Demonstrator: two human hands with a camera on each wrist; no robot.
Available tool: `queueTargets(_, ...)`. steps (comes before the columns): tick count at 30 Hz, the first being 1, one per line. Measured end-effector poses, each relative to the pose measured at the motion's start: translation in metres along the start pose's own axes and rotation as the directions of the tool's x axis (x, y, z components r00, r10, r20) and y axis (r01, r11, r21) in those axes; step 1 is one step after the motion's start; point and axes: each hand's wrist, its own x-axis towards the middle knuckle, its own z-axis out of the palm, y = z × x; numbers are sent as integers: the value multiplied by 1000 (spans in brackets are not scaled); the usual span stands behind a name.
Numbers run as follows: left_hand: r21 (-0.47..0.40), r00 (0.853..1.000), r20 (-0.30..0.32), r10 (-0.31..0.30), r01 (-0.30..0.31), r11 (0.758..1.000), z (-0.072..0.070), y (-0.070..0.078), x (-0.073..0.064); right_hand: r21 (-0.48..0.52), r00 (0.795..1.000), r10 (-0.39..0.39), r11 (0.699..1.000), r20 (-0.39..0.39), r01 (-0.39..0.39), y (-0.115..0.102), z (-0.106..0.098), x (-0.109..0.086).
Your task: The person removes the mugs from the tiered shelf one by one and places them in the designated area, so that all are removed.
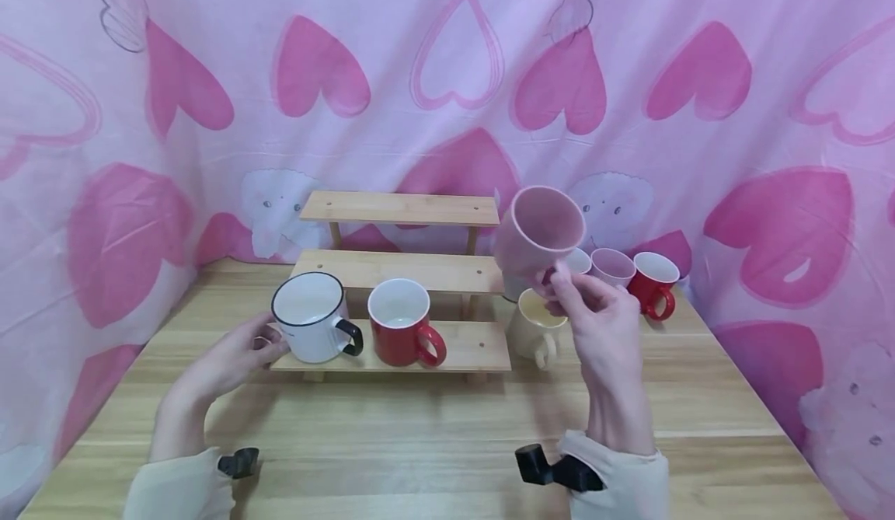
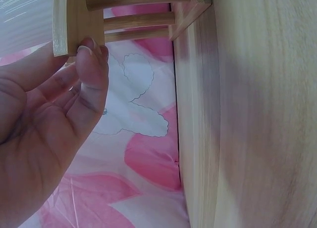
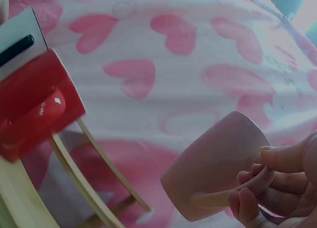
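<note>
My right hand [image 1: 604, 322] holds a pink mug [image 1: 534, 228] by its handle, in the air above the right end of a three-tier wooden shelf [image 1: 457, 349]. In the right wrist view, thumb and fingers pinch that handle [image 3: 260, 181], and the mug is tilted. At the left end of the lowest step, my left hand [image 1: 234, 353] grips the board end [image 2: 77, 20] between thumb and fingers. Beside those fingers stands a white mug [image 1: 308, 322] with a black rim and handle. A red mug [image 1: 395, 333] stands to its right on the same step.
Right of the shelf, a cream mug [image 1: 534, 326] stands on the wooden table [image 1: 391, 442]. Behind it are another pink mug [image 1: 614, 263], a red mug [image 1: 653, 279] and a partly hidden white one [image 1: 578, 260]. A heart-patterned curtain [image 1: 447, 54] hangs around the table.
</note>
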Motion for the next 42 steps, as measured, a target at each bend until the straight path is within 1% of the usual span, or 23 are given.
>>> queueTargets(2, 3, 1000, 1, -2, 2, 1000, 0, 0, 0, 16, 999, 22, 1000, -33, -21, 5, -10, -2)
queueTargets(5, 8, 1000, 2, -15, 15, 1000, 1, -1, -1, 10, 995, 74, 997, -74, -73, 15, -24, -4)
queueTargets(6, 11, 1000, 3, -20, 20, 1000, 1, -1, -1, 4, 991, 102, 995, -90, -102, 18, -29, -4)
queueTargets(9, 13, 1000, 6, -22, 22, 1000, 1, -2, -1, -2, 980, 151, 988, -132, -153, 29, -43, -5)
queueTargets(12, 7, 1000, 6, -16, 16, 1000, 2, -2, 0, -1, 969, 175, 984, -176, -178, 38, -54, -6)
queueTargets(14, 5, 1000, 7, -15, 15, 1000, 2, -2, 0, 4, 963, 184, 982, -195, -186, 42, -61, -5)
queueTargets(19, 14, 1000, 6, -21, 21, 1000, 2, -2, 0, 57, 955, 186, 982, -233, -178, 47, -72, -2)
queueTargets(22, 10, 1000, 6, -18, 18, 1000, 1, -2, 1, 66, 950, 184, 983, -254, -173, 50, -77, -1)
queueTargets(26, 5, 1000, 8, -17, 17, 1000, 1, -2, 0, 52, 946, 196, 981, -258, -189, 55, -82, 2)
queueTargets(32, -2, 999, 14, -29, 29, 1000, -1, 0, -1, 11, 943, 236, 971, -234, -241, 65, -90, 3)
queueTargets(36, -22, 1000, 21, -19, 19, 1000, -1, 0, 1, -2, 943, 256, 965, -215, -263, 73, -96, 4)
queueTargets(38, -22, 1000, 22, -18, 18, 1000, -1, -1, 1, -23, 938, 279, 957, -204, -289, 76, -99, 4)
queueTargets(42, -13, 999, 23, -23, 23, 1000, 0, -1, 1, -71, 924, 339, 932, -179, -356, 81, -105, 5)
